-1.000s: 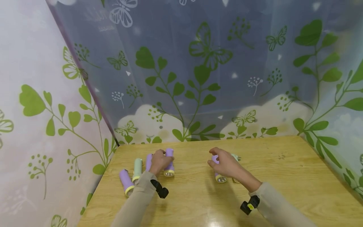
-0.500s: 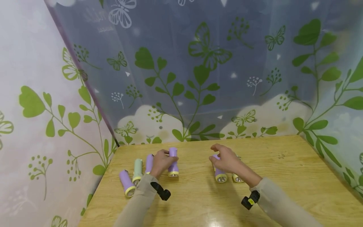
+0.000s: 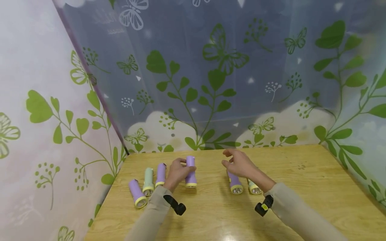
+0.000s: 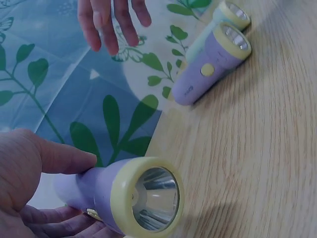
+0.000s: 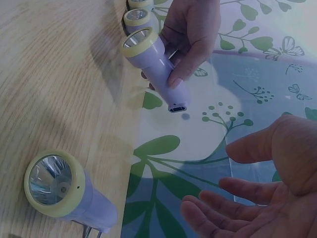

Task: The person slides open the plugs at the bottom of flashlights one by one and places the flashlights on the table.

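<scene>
My left hand (image 3: 177, 173) grips a purple flashlight (image 3: 190, 171) with a pale yellow head. In the left wrist view the thumb lies along one side of the flashlight (image 4: 101, 191) and the fingers curl beneath, its lens facing the camera. The right hand (image 3: 241, 164) hovers with spread, relaxed fingers and holds nothing. Below that hand lies another purple flashlight (image 3: 235, 183), its back end partly hidden by the hand in the head view. Right beside it is a green flashlight (image 3: 254, 187), mostly covered by the right hand and wrist.
Left of my left hand, a purple flashlight (image 3: 161, 173), a green flashlight (image 3: 148, 180) and another purple flashlight (image 3: 137, 193) lie on the wooden table (image 3: 211, 214). A leaf-printed curtain (image 3: 220, 100) stands behind the table's back edge.
My left hand has carried its purple flashlight a little to the right, away from the left-hand flashlights. The right hand has drawn slightly up and back, showing more of the two flashlights below it.
</scene>
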`<state>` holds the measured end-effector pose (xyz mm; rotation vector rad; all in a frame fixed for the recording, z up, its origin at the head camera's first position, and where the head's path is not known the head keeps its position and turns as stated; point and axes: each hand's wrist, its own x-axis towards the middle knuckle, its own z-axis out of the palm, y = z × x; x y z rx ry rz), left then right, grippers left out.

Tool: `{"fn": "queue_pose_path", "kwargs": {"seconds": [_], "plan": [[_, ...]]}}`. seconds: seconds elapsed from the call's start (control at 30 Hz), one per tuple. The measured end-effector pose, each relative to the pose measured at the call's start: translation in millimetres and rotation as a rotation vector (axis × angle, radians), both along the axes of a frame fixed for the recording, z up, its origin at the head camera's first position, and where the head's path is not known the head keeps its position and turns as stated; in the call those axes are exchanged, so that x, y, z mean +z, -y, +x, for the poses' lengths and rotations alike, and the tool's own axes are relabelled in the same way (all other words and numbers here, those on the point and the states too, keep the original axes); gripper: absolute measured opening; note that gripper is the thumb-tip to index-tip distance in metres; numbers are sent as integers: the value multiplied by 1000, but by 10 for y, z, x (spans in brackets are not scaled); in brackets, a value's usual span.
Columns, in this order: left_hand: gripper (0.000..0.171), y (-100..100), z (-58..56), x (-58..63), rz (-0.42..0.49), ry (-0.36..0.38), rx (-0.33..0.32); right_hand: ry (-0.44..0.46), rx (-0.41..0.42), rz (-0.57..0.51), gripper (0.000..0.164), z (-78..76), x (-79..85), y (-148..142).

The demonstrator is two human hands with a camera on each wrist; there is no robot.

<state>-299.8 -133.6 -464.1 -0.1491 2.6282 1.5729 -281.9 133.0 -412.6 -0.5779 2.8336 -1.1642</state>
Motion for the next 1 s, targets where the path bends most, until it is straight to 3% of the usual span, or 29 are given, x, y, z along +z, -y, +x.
{"fn": "queue_pose_path", "kwargs": {"seconds": [0.43, 1.0], "plan": [[56, -205, 89, 40, 125, -46, -55, -74, 27, -41, 39, -87, 15, 31], [59, -368, 207, 129, 197, -58, -135, -27, 78, -82, 39, -225, -5, 161]]}}
